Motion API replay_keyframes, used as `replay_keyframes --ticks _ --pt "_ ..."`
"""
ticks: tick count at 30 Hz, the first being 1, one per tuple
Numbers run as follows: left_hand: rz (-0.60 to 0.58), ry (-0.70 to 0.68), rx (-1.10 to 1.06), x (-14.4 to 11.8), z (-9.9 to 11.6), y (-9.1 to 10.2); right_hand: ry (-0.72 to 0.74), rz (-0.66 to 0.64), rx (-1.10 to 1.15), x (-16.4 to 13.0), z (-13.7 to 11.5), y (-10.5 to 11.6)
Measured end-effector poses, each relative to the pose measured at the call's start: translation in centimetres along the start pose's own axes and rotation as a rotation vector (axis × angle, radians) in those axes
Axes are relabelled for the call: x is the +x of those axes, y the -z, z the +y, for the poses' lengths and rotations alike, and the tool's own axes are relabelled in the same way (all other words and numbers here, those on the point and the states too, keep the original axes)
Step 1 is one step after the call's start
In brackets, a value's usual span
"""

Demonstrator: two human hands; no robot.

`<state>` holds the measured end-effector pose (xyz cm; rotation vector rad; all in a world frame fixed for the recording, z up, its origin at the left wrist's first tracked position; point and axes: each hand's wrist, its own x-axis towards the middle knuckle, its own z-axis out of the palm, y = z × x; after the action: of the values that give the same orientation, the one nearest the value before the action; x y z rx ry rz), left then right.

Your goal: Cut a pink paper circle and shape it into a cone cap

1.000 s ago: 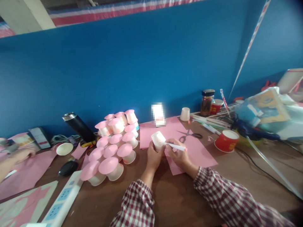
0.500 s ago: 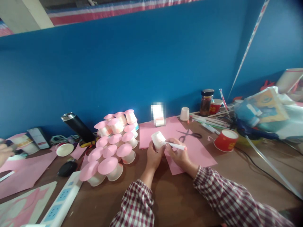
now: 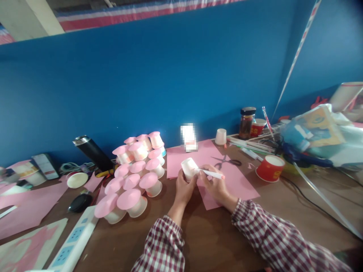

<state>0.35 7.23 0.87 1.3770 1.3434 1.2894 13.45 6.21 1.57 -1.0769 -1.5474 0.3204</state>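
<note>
Left hand (image 3: 184, 187) grasps a cup (image 3: 188, 168); right hand (image 3: 217, 186) grasps a pen (image 3: 212, 173).
The cup is tilted above the counter (image 3: 208, 241), near pink paper (image 3: 239, 185); it seems light, thin, easily dented, so better to hold it gently around the wall.

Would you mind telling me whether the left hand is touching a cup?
Touching: the head view shows the left hand gripping a tilted white cup.
</note>
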Motion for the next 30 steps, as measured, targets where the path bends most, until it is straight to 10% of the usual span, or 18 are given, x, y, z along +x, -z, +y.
replay_keyframes --ticks 30 --pt "0.007 0.047 -0.264 0.5 -1.1 0.3 -0.094 0.017 0.104 -0.5 -0.3 -0.2"
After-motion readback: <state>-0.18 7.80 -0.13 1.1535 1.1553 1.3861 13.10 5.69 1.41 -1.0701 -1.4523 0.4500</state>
